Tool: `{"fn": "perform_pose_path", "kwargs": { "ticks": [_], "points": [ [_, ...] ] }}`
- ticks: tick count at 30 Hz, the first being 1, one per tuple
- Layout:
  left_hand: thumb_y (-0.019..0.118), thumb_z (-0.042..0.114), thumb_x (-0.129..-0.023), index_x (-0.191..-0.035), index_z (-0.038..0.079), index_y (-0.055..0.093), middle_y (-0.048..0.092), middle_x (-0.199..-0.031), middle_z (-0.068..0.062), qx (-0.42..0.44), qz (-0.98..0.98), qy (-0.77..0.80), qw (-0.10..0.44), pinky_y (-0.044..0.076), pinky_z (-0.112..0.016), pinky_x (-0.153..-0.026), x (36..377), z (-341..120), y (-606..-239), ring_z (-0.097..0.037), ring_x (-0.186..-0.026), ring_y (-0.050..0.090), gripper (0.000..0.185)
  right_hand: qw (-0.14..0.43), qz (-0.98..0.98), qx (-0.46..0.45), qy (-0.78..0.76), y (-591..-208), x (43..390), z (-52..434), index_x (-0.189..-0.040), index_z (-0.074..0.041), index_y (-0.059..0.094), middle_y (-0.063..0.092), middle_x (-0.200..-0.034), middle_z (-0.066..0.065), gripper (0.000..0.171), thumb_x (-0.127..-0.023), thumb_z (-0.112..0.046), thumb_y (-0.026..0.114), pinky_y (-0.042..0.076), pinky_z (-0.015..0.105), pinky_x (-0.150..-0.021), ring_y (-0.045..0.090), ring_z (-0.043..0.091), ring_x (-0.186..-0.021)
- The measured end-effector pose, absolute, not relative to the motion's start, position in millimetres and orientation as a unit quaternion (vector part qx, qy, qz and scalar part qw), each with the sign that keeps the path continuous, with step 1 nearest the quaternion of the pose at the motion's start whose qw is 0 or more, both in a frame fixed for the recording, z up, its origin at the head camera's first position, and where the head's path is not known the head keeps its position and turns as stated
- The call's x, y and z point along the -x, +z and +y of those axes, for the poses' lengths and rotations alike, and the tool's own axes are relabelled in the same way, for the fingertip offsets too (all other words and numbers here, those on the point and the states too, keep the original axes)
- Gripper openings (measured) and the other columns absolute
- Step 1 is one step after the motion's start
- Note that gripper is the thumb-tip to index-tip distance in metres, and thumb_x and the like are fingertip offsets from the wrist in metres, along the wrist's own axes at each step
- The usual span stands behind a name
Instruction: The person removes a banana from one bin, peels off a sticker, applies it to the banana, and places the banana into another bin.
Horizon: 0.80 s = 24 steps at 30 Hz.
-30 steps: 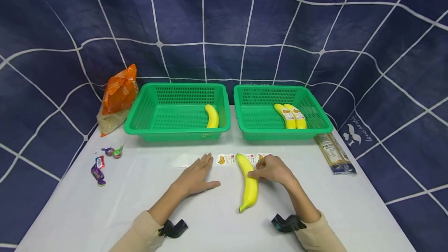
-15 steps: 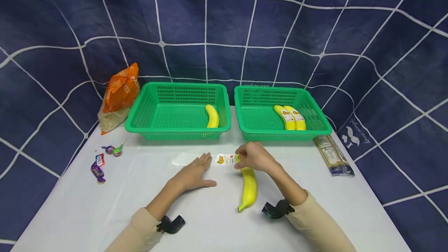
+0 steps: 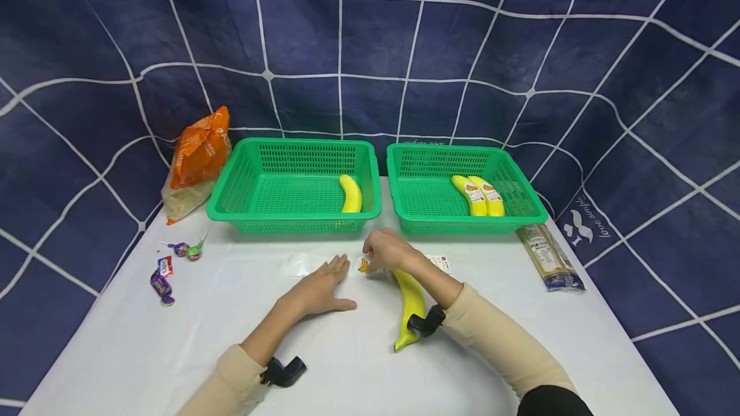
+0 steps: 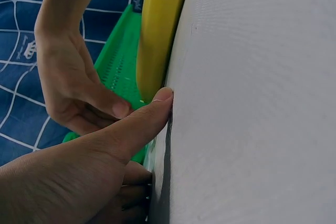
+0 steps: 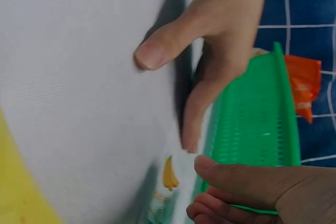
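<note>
My left hand (image 3: 318, 287) rests palm down with straight fingers on the white table, over the right end of a pale backing strip (image 3: 297, 265). Just right of its fingertips, my right hand (image 3: 388, 252) reaches down with bent fingers at a banana-picture label (image 3: 363, 266). In the right wrist view, the thumb (image 5: 206, 164) and curled fingers stand at this label's edge; whether they pinch it cannot be told. A loose yellow banana (image 3: 412, 303) lies under the right forearm, its upper end partly hidden. Another label (image 3: 439, 263) shows beyond that forearm.
Behind are two green baskets: the left basket (image 3: 289, 216) holds one banana (image 3: 351, 194), the right basket (image 3: 468, 219) two labelled bananas (image 3: 477, 196). Lollipops (image 3: 187, 250) and wrapped sweets (image 3: 161, 284) lie left, beside an orange bag (image 3: 201, 153). A flat packet (image 3: 549, 255) lies right.
My right hand has left the banana and moved left along the labels to the one beside my left fingertips. My left hand and the banana have stayed nearly still.
</note>
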<state>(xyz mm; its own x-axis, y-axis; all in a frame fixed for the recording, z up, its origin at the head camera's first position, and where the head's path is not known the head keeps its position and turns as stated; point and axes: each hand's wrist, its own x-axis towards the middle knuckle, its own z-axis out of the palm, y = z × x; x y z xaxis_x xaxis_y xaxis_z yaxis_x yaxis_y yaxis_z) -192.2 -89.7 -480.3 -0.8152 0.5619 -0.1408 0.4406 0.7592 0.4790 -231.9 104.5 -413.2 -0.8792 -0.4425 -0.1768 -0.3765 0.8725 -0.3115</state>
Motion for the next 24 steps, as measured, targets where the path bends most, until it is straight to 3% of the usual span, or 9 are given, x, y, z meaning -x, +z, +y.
{"fn": "perform_pose_path", "kwargs": {
  "ticks": [5, 11, 15, 24],
  "points": [
    [0.070, 0.056, -0.082, -0.150, 0.000, 0.033, 0.023, -0.161, -0.016, -0.267, 0.925, 0.226, 0.147, 0.028, -0.053, -0.118, 192.1, -90.2, -481.6, -0.040, -0.147, 0.024, 0.096, 0.144, 0.961, 0.190, -0.139, -421.7, 235.8, 98.0, -0.077, -0.005, 0.073, 0.053, -0.058, -0.005, 0.019, -0.068, -0.012, 0.088, 0.037, 0.020, -0.053, 0.043, 0.010, -0.057],
    [0.071, 0.057, -0.081, -0.149, 0.000, 0.034, 0.024, -0.160, -0.016, -0.267, 0.926, 0.225, 0.147, 0.026, -0.052, -0.119, 191.7, -88.2, -482.3, -0.036, -0.149, 0.022, 0.096, 0.146, 0.965, 0.168, -0.139, -430.0, 237.9, 97.6, -0.095, -0.004, 0.075, 0.063, -0.074, -0.002, 0.032, -0.067, -0.011, 0.089, 0.046, 0.024, -0.064, 0.051, 0.014, -0.071],
    [0.070, 0.058, -0.081, -0.149, 0.000, 0.034, 0.024, -0.161, -0.015, -0.269, 0.928, 0.214, 0.146, 0.024, -0.049, -0.121, 191.5, -87.1, -482.2, -0.031, -0.150, 0.021, 0.096, 0.139, 0.965, 0.168, -0.147, -433.3, 237.3, 99.0, -0.092, -0.003, 0.075, 0.065, -0.077, 0.000, 0.030, -0.066, -0.009, 0.089, 0.046, 0.026, -0.065, 0.052, 0.015, -0.072],
    [0.070, 0.057, -0.082, -0.149, 0.000, 0.034, 0.024, -0.161, -0.016, -0.266, 0.929, 0.213, 0.144, 0.025, -0.050, -0.120, 193.0, -87.9, -481.3, -0.034, -0.150, 0.021, 0.096, 0.122, 0.964, 0.177, -0.159, -435.4, 238.1, 100.6, -0.094, -0.003, 0.076, 0.072, -0.090, 0.006, 0.030, -0.067, -0.007, 0.088, 0.053, 0.028, -0.071, 0.060, 0.015, -0.078]
  ]
}}
